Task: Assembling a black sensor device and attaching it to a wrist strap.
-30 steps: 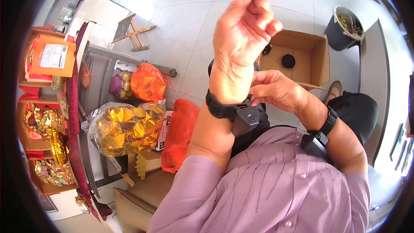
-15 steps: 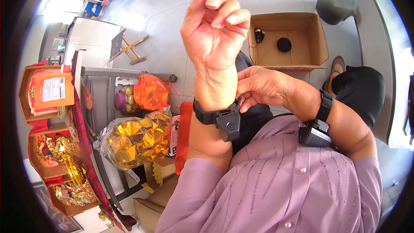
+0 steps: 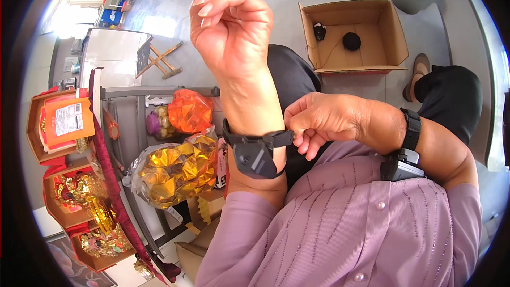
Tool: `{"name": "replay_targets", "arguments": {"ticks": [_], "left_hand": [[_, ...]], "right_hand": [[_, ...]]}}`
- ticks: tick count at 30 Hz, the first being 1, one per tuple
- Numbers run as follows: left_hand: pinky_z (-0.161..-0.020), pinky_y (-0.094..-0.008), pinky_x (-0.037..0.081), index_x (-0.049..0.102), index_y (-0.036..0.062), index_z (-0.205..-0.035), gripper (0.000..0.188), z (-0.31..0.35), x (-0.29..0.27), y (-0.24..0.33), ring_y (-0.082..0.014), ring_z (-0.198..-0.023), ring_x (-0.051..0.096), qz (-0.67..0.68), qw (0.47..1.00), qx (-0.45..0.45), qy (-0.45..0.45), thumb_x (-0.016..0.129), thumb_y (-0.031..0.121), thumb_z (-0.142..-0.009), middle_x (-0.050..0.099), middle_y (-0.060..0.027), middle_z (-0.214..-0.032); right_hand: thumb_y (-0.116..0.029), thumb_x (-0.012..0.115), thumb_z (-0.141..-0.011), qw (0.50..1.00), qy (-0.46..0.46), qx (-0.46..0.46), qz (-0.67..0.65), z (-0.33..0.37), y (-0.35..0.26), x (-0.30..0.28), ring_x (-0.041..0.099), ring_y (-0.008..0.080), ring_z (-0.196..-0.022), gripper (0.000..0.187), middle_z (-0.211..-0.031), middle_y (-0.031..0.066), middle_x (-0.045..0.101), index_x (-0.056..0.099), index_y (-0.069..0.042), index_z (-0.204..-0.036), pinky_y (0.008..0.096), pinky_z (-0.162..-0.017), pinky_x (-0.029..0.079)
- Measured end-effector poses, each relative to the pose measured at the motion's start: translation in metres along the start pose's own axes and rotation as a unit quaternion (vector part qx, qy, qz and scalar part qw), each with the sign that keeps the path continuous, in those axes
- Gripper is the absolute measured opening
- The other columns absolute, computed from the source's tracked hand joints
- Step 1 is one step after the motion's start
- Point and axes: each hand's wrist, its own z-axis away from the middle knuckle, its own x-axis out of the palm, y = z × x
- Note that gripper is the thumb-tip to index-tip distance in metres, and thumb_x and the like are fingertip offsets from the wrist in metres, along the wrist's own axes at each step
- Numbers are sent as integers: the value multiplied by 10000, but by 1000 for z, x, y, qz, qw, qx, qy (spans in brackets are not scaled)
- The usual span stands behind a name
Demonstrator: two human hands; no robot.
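Right hand (image 3: 329,118) grip pinching black strap (image 3: 279,138), left hand (image 3: 234,29) loosely curled, open floor (image 3: 287,13) beside carton (image 3: 357,65) edge, white printed label (image 3: 69,119) on orange packet (image 3: 88,123)

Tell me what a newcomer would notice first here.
First, the black device strapped to the raised left forearm, its strap pinched by the right-hand grip. Then the clear bag of shiny gold pieces at left, and the open cardboard box on the floor ahead.

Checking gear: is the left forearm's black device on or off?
On: the device rests against the left forearm, its strap across it, pinched by the right hand. Whether fastened, cannot tell.
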Motion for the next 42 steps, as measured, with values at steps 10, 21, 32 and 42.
{"name": "replay_targets", "arguments": {"ticks": [10,21,32,42], "left_hand": [[-519,-314,552,654,16,-1030,216,-22,-66,47,-114,-409,455,64,973,137,177,540,24,-845,494,-7,-552],[-504,-299,546,655,39,-1064,292,-22,-74,68,-110,-414,441,69,967,181,165,539,-10,-801,516,-12,-570],[-498,-299,531,654,56,-1045,325,-19,-83,66,-122,-425,471,48,964,168,203,528,-43,-762,492,-15,-554],[-551,-276,514,656,25,-1007,220,-19,-86,61,-123,-447,468,29,973,126,191,555,-45,-825,589,-47,-612]], "right_hand": [[96,549,-854,957,71,-267,84,-10,16,-22,677,161,-821,274,-1016,86,607,552,8,-1113,305,-737,603],[-62,673,-900,967,76,-239,-41,-17,19,-28,696,165,-790,89,-890,81,671,625,-4,-949,294,-740,605],[-31,643,-916,958,102,-268,4,-24,19,-30,680,136,-734,124,-872,69,662,619,-20,-1037,288,-677,609],[7,686,-869,961,98,-228,119,-21,2,-35,671,122,-693,114,-881,65,669,650,-3,-977,268,-603,603]]}}
